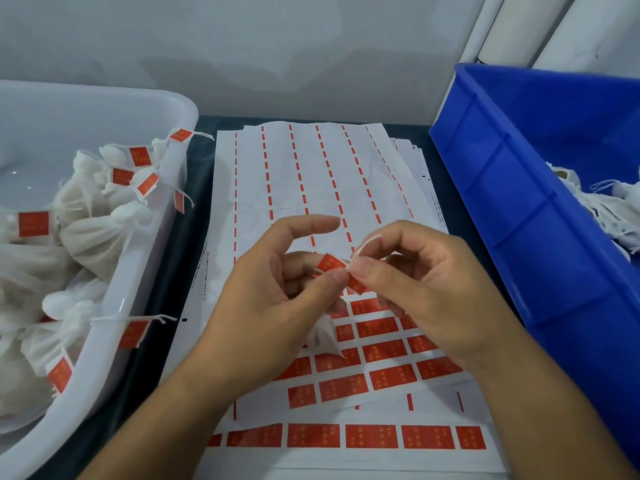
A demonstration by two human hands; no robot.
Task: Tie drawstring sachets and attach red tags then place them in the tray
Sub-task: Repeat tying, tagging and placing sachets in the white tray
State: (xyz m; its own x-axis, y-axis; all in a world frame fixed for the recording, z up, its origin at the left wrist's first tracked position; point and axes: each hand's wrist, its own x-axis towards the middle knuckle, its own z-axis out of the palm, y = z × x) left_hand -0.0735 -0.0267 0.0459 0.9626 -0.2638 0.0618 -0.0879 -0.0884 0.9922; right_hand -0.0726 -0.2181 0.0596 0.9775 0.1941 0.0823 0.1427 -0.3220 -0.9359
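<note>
Hands (346, 289) pinching red tag (332, 263), white string (365, 244), index fingers raised

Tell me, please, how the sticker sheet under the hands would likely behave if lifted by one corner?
The sticker sheet would probably flop and bend, since it looks thin and already wrinkles. It seems light, so a push may slide it over the sheets stacked beneath. The rows stripped of red tags might tear easily.

left hand (273, 282), right hand (415, 282), fingers pinching together
</note>
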